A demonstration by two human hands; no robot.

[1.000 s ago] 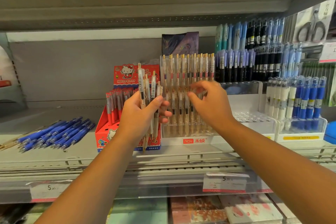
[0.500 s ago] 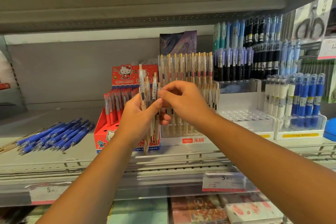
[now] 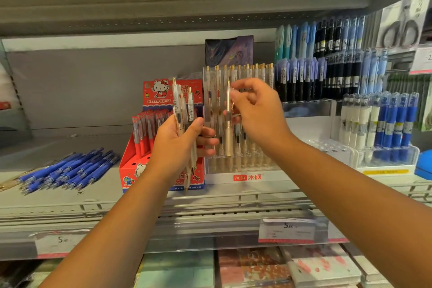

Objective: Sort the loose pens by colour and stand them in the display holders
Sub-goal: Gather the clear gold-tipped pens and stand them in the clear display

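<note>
Lying loose at the far left of the shelf (image 3: 58, 201): blue pens (image 3: 67, 170) in a flat heap, long axes slanting up to the right, not yet stood in anything. Next along is a red Hello Kitty box (image 3: 161, 93) with red pens upright in its slots.

The left hand (image 3: 177, 147) is in front of the box, fingers and thumb curled round a bundle of clear pens (image 3: 181, 105). The bundle is near vertical, gold clickers up, tips poking out below the palm. It is likely held as stock so the other hand can draw one at a time.

The right hand (image 3: 259, 114) pinches a single clear pen (image 3: 228, 135) near its top between thumb and fingertips. The pen is upright, long axis vertical, clicker up, tip down. It is just in front of the matching pens in the clear holder (image 3: 247, 177). The tip-down pose looks suited to dropping it straight into a free slot. Cannot tell whether the tip is in a hole yet.

At the far right, a second holder (image 3: 385, 166) has white and blue pens standing.
</note>
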